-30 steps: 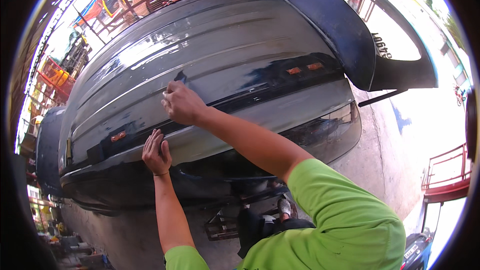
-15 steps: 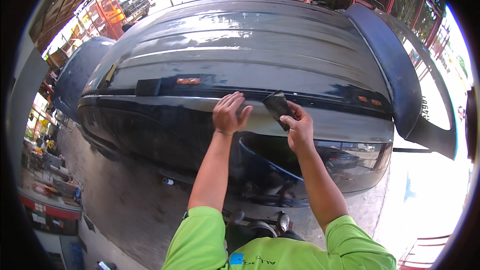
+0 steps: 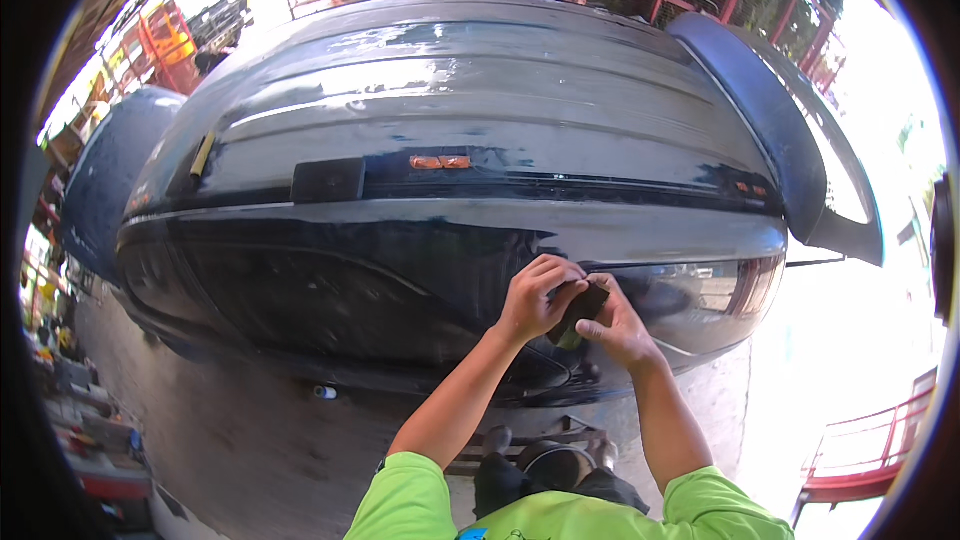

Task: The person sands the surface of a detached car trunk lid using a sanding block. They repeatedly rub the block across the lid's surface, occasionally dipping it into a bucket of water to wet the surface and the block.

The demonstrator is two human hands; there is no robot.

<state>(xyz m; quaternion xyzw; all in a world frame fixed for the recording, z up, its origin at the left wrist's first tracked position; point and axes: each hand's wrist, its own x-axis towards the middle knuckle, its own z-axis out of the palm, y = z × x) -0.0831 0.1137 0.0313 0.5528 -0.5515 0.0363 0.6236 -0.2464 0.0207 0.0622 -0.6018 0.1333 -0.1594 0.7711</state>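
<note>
Both my hands are together in front of the side windows of a dark vehicle, below its roof edge. Between them is a dark sheet, probably sandpaper (image 3: 577, 318), folded into a small rectangle with a greenish lower end. My left hand (image 3: 536, 300) pinches its upper edge with bent fingers. My right hand (image 3: 618, 326) grips the other side, thumb across the face. Beyond them spreads the vehicle's roof (image 3: 500, 105), dull grey with wet, shiny patches. A black rectangular pad (image 3: 328, 180) rests on the roof's near edge, close to two wrapped orange-brown pieces (image 3: 440, 162).
A yellowish strip (image 3: 202, 156) lies at the roof's left. The raised tailgate (image 3: 765, 100) juts out at the right; a dark panel (image 3: 110, 180) stands out at the left. Below me are a bucket (image 3: 558, 452) and planks (image 3: 470, 458). A small bottle (image 3: 325, 393) lies on the floor.
Both hands have come down from the roof edge. My left hand, earlier flat on the edge, now grips the sandpaper together with my right. The view has shifted slightly.
</note>
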